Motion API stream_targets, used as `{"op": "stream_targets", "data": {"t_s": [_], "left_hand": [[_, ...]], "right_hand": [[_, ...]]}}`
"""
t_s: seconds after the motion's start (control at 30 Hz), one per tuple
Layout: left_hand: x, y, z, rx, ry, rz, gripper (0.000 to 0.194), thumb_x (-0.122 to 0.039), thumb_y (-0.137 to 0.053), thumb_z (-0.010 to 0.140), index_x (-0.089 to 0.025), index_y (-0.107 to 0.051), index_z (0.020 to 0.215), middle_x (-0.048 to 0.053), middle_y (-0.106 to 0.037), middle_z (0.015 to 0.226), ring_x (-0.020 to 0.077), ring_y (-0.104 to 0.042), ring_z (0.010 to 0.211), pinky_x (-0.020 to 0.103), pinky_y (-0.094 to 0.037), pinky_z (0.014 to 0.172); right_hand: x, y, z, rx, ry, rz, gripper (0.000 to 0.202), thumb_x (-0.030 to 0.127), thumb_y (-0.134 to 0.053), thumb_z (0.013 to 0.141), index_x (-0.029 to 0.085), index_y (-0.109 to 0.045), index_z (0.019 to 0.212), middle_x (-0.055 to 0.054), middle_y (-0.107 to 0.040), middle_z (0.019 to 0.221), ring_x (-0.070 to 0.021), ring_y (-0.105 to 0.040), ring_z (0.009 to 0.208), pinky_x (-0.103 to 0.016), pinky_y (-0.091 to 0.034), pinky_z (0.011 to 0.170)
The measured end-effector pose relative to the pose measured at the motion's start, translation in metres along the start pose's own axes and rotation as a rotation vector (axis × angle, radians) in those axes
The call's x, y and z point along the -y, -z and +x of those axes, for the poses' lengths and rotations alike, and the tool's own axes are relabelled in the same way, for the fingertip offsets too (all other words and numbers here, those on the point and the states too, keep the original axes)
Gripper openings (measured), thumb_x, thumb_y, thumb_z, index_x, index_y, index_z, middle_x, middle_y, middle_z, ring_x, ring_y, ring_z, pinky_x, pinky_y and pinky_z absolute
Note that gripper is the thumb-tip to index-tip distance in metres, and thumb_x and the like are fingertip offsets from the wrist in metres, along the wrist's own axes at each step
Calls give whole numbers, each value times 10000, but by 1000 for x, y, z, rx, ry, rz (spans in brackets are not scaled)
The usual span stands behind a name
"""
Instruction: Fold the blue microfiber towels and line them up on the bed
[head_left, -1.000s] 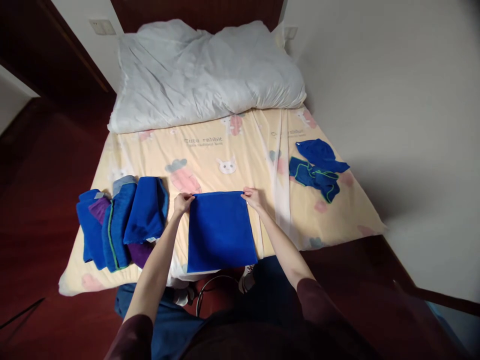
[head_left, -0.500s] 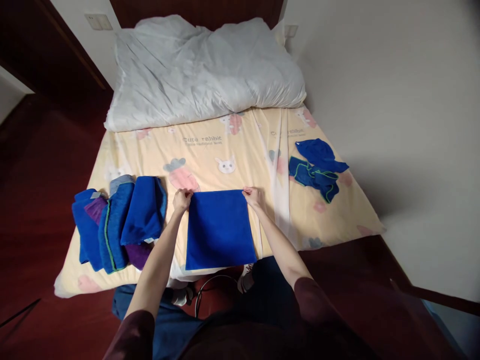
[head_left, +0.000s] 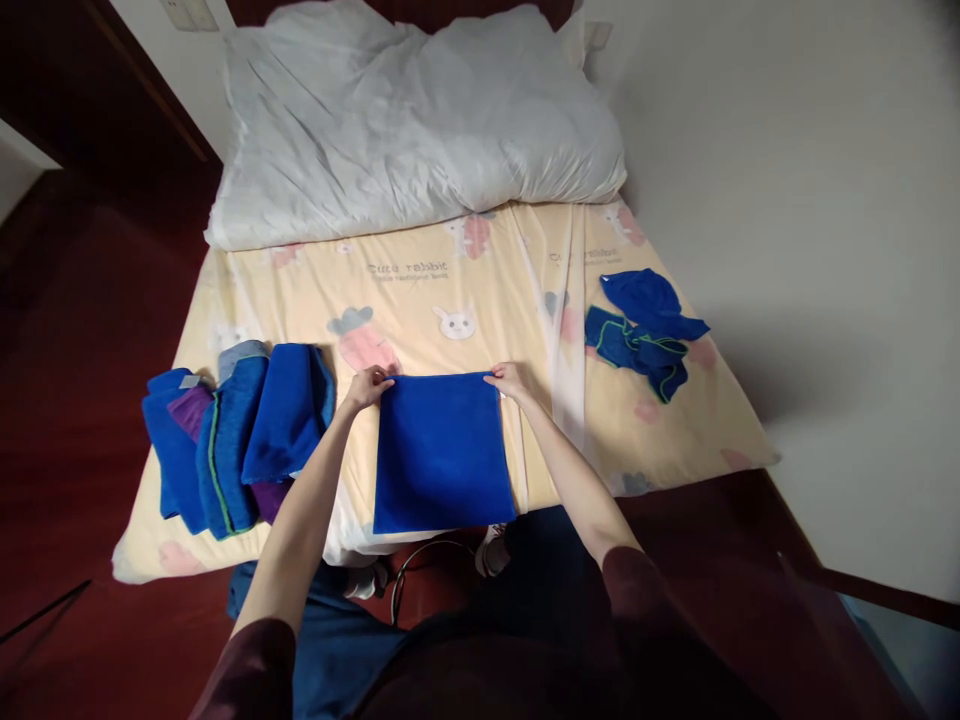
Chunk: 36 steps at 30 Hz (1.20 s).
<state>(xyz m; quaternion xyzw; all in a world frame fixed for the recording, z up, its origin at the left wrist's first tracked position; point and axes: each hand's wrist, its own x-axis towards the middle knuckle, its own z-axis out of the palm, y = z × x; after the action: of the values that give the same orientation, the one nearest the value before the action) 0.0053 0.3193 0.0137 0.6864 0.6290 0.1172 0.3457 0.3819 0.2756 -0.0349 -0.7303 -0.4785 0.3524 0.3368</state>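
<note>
A square blue towel (head_left: 444, 455) is spread out at the front edge of the bed, its near edge reaching the mattress rim. My left hand (head_left: 369, 386) pinches the towel's far left corner. At the far right corner, the fingers of my right hand (head_left: 508, 380) are closed on the cloth in the same way. The far edge runs nearly straight between both hands. Left of my left arm lies a pile of folded blue, purple and grey towels (head_left: 234, 440), one with a green trim; my forearm covers part of it.
Two crumpled blue cloths (head_left: 643, 325), one green-edged, lie on the bed's right side. A white quilt (head_left: 420, 130) is bunched at the headboard. The yellow rabbit-print sheet (head_left: 420, 300) covers the mattress. A white wall (head_left: 810, 250) stands along the right.
The camera view has tilted and shifted slightly. Both hands keep their hold on the towel's far corners, and the towel lies almost as before.
</note>
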Motion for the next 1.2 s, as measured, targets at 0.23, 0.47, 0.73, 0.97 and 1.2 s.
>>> {"op": "stream_targets", "data": {"t_s": [0.23, 0.47, 0.73, 0.97, 1.2], "left_hand": [[-7, -7, 10, -256, 109, -61, 356, -321, -627, 875, -173, -614, 1198, 88, -780, 1039, 237, -718, 989, 329, -528, 898], [-43, -59, -29, -340, -286, 274, 524, -301, -424, 983, -139, -510, 1474, 150, -442, 1586, 310, -350, 1501, 496, -268, 1232], [-30, -95, -37, -231, -303, 260, 660, -439, -344, 1016, -94, -365, 1579, 136, -253, 1679, 284, -146, 1581, 494, -99, 1296], [-7, -82, -23, -298, -210, 228, 746, -469, -333, 1008, -48, -232, 1616, 160, -178, 1693, 261, -98, 1589, 473, -66, 1303], [-48, -93, -56, -264, -316, 241, 705, -394, -339, 1002, -6, -284, 1588, 184, -173, 1687, 280, -52, 1590, 514, -15, 1299]], "right_hand": [[28, -3, 18, -50, -29, -160, 208, 153, -650, 846, 142, -723, 1041, -108, -767, 993, -240, -724, 934, -360, -566, 903], [66, -50, -50, -33, 390, -567, 564, 205, -439, 998, 136, -407, 1557, -153, -369, 1634, -338, -295, 1518, -532, -209, 1250], [44, -80, -74, 129, 516, -583, 612, 408, -337, 1061, 112, -339, 1597, -103, -293, 1677, -220, -195, 1581, -431, -75, 1307], [8, -21, -43, -24, 365, -562, 630, 440, -357, 1078, 104, -305, 1608, -119, -269, 1679, -230, -232, 1563, -439, -17, 1298], [50, -56, -84, -11, 438, -669, 631, 304, -384, 1046, 17, -278, 1598, -162, -218, 1686, -292, -70, 1598, -564, 54, 1283]]}}
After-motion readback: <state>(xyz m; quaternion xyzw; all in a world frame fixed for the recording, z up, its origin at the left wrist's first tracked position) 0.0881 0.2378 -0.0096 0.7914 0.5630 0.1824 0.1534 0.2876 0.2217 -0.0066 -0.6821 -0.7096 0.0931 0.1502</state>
